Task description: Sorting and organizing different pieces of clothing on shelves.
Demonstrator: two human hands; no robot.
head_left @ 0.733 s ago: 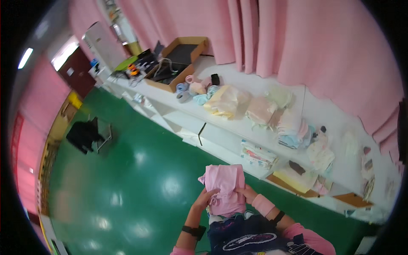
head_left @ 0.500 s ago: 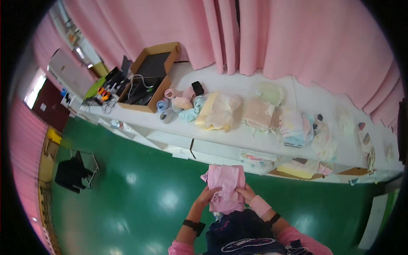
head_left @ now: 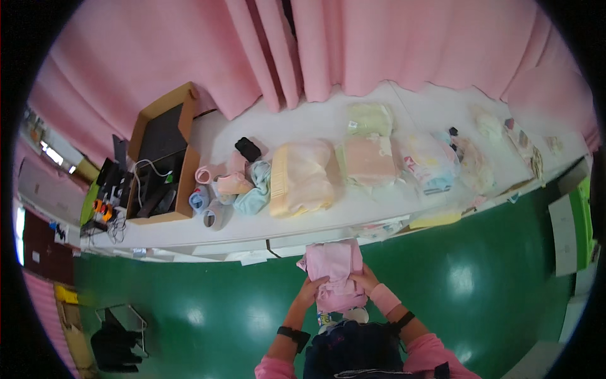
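Note:
A folded pink garment (head_left: pixel 334 268) is held out in front of my body, just short of the white counter's front edge. My left hand (head_left: pixel 310 289) grips its left side, the thumb lying over the cloth. On the opposite side my right hand (head_left: pixel 365 278) pinches the cloth the same way. The fingers beneath the bundle are hidden. Closest on the counter are a folded yellow and cream garment (head_left: pixel 303 180) and a folded beige-pink garment (head_left: pixel 369 159). A pale green folded cloth (head_left: pixel 370 119) sits behind the latter.
On the white counter (head_left: pixel 252 235) stands an open cardboard box (head_left: pixel 183 216) with black items. Rolled small clothes (head_left: pixel 235 184) and a black object (head_left: pixel 247 148) lie beside it. More folded clothes (head_left: pixel 432 165) sit rightward. A chair with a black jacket (head_left: pixel 113 344) stands lower left on the green floor.
My view has turned, and the counter now looks nearer, with its things shifted left and lower. Both hands keep holding the pink garment.

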